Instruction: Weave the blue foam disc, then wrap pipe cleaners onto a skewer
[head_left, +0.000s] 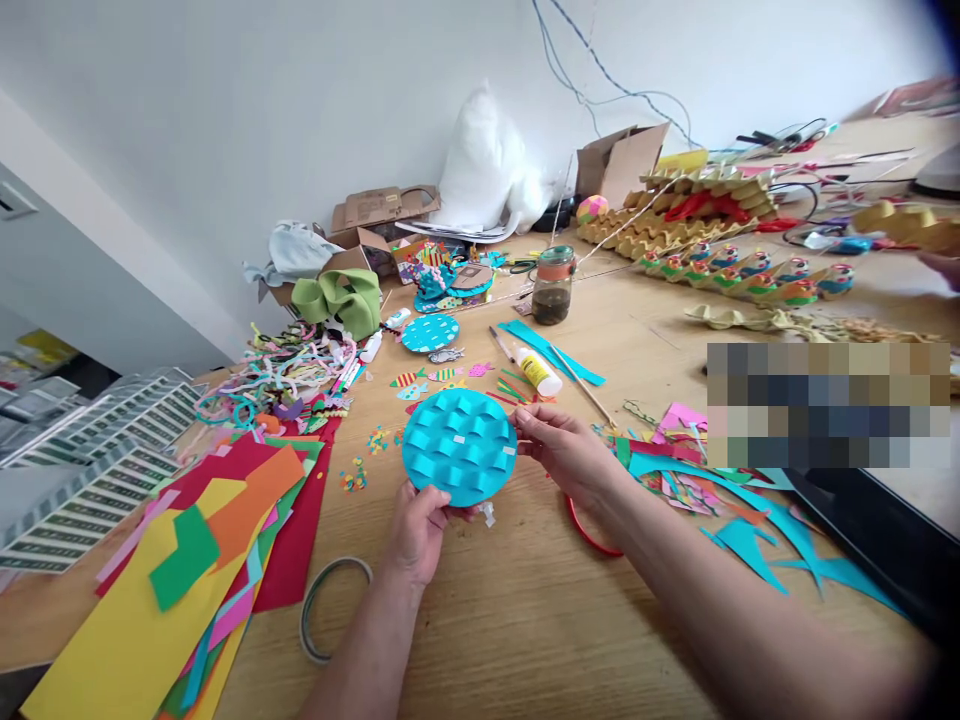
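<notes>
A round blue paper disc [450,425] with raised wavy strips is held up above the table. My left hand [420,535] grips its lower edge, thumb in front. At the disc's right edge, the fingers of my right hand [570,450] are pinched together. Two small whitish tape pieces [458,439] sit on the disc's face, and a clear scrap [489,515] hangs below it. Small patterned paper fish [409,380] lie behind the disc. A glue bottle [540,373] lies on its side beyond my right hand, near a blue paper strip [555,352].
Coloured paper sheets [112,600] and a tape roll [306,620] lie at left. Blue paper offcuts [750,555] cover the right side. A glass jar [552,290], a second blue disc [430,332] and egg cartons [622,232] stand farther back. Another person's hand [941,268] shows at far right.
</notes>
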